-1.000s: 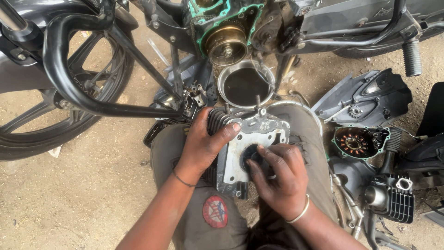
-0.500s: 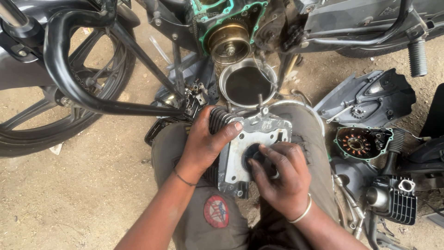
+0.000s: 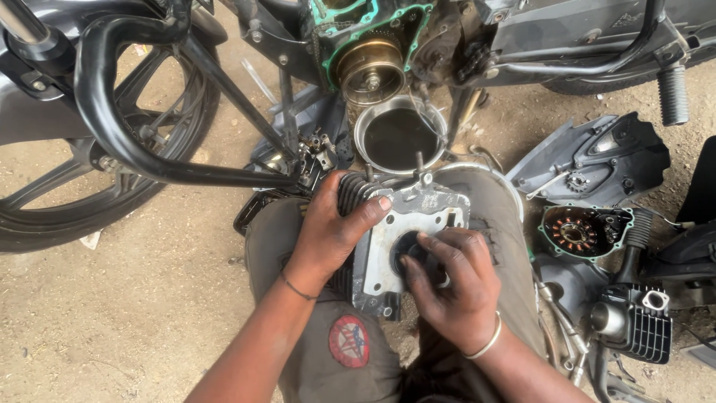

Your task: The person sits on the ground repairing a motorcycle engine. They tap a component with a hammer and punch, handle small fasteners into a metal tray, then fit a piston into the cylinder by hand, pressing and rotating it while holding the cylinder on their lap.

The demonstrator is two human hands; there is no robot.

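Grey cast metal, finned on its left side, the engine cylinder block (image 3: pixel 406 239) rests on the person's lap at the centre of the frame, its flat gasket face turned up toward the camera so the bore can be reached from above. The left hand (image 3: pixel 332 227) is wrapped over the finned side, thumb laid across the top face, gripping the block, apparently to steady it on the thighs. The right hand (image 3: pixel 455 280) sits just right of centre with its fingers curled down into the round bore; whether they pinch something inside cannot be told. The block thus lies between the two hands, touching both. Just above it, in the upper middle, a steel bowl of dark oil (image 3: pixel 400 134) stands on the sandy ground under the opened motorcycle engine (image 3: pixel 369 63), probably to catch drips. At right lie a dark cover (image 3: pixel 597 160), a stator plate with copper windings (image 3: pixel 582 233) and a finned cylinder head (image 3: pixel 634 321), close by.
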